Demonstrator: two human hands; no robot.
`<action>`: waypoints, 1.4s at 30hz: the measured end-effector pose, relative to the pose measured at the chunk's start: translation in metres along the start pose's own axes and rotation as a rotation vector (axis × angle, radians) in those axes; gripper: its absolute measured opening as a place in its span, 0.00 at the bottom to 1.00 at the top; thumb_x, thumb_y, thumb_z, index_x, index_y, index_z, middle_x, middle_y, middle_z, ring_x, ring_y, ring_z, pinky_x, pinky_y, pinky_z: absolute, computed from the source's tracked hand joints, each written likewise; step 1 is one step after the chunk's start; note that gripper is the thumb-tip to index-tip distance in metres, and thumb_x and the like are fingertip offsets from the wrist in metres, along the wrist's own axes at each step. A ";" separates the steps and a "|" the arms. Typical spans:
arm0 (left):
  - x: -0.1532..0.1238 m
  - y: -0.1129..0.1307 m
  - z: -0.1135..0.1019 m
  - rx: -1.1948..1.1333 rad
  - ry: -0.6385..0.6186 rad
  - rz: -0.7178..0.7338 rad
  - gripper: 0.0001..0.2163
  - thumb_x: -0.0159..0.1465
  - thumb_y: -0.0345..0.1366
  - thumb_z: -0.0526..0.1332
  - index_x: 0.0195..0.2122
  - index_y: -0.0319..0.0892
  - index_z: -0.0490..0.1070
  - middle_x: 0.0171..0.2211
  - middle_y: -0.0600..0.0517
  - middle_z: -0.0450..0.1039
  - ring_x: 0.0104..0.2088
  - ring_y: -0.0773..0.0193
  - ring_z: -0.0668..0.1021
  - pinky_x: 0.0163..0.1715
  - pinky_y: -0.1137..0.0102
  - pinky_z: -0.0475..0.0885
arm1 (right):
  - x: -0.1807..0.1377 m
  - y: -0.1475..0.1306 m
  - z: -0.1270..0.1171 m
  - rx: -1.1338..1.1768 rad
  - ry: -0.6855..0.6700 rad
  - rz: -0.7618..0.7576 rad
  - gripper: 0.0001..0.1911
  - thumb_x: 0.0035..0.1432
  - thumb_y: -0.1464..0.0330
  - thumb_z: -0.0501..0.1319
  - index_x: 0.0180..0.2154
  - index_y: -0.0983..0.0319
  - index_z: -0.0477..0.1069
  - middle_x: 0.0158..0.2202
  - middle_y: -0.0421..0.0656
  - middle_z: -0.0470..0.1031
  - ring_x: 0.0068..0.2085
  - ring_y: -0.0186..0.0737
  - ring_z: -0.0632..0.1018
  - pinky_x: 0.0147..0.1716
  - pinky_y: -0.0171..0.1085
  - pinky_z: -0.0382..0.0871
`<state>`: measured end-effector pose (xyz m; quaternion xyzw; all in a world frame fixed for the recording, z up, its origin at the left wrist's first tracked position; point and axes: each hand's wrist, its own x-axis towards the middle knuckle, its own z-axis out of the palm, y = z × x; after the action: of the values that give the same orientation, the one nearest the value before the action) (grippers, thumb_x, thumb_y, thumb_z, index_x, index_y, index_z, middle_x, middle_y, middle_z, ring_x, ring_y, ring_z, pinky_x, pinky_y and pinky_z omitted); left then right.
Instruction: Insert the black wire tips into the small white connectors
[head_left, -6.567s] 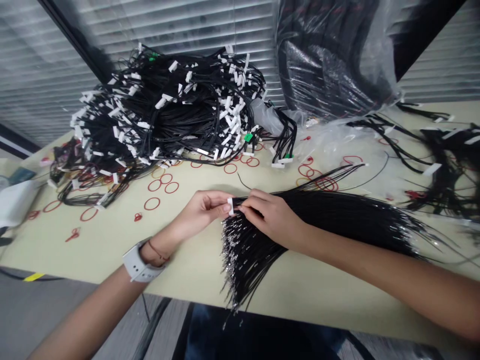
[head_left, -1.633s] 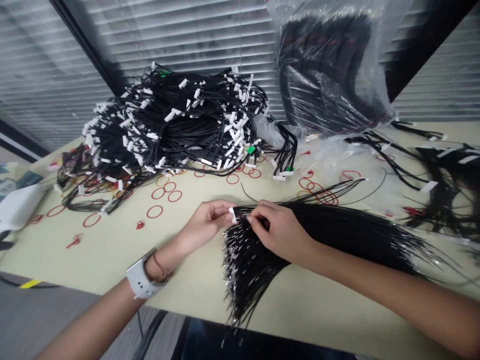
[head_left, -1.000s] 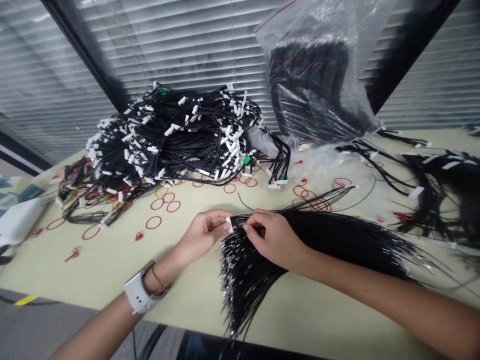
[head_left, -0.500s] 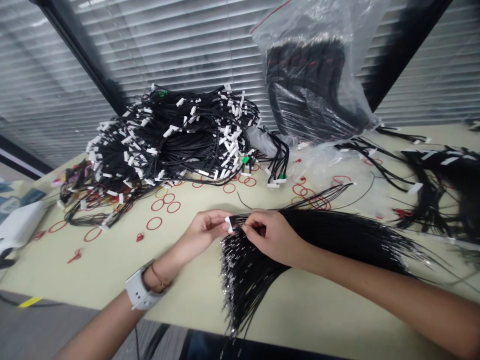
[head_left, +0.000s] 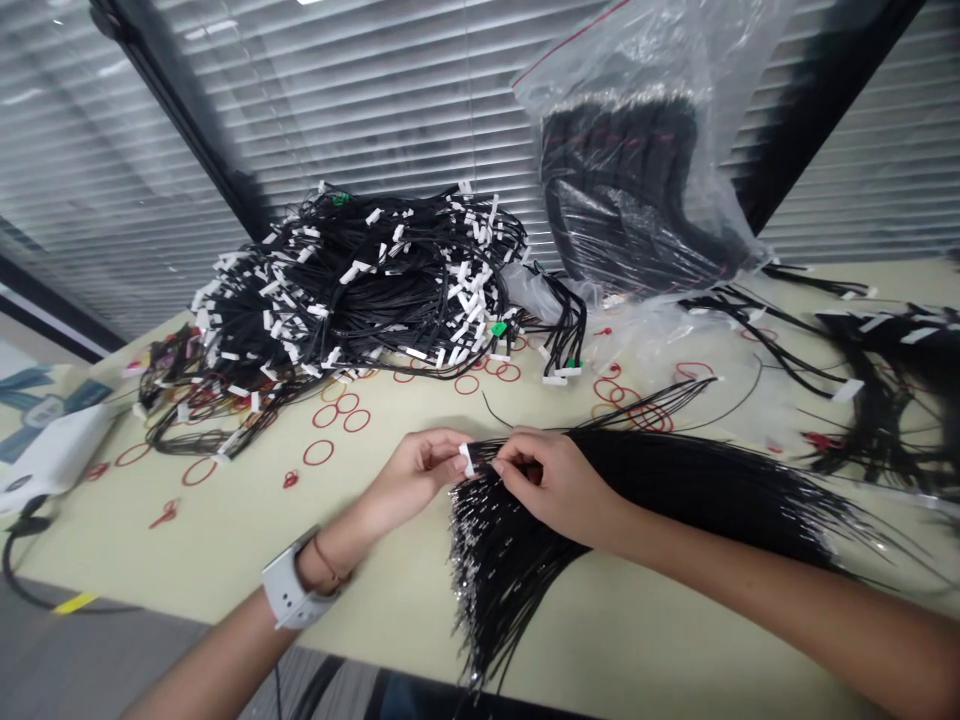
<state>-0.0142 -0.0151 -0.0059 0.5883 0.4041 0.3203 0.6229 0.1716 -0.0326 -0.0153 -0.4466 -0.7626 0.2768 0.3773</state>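
Between the thumb and fingers of my left hand (head_left: 424,470) is a small white connector housing (head_left: 466,459), held at the top left of the loose wires. Black wires run from it toward my right hand (head_left: 551,475), whose thumb and forefinger pinch a thin black wire close to the housing. The exact wire end at those fingertips is too small to make out. Under both hands spreads a large bundle of black wires (head_left: 517,560) with shiny metal terminals at its left end. The bundle reaches right, beneath my right forearm.
A heap of finished black cables (head_left: 360,290) with white connectors lies at the back. Beside it stands a clear plastic bag (head_left: 622,190) of wire bundles. Red rubber bands (head_left: 319,452) are scattered about. A white device (head_left: 56,455) sits far left; more cables (head_left: 862,400) lie right.
The view has shifted slightly, so everything appears a little lower and further right. Both hands keep nearly the same pose at the connector housing.
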 end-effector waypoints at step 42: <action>0.002 -0.001 -0.001 0.005 -0.040 -0.066 0.05 0.58 0.28 0.60 0.36 0.35 0.69 0.30 0.52 0.72 0.32 0.68 0.74 0.35 0.72 0.67 | 0.000 0.002 0.001 -0.039 -0.059 0.024 0.08 0.53 0.73 0.56 0.23 0.63 0.67 0.25 0.38 0.68 0.27 0.30 0.68 0.27 0.32 0.59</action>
<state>-0.0142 -0.0132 -0.0070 0.5825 0.4115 0.2870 0.6396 0.1720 -0.0319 -0.0174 -0.4548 -0.7730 0.2796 0.3428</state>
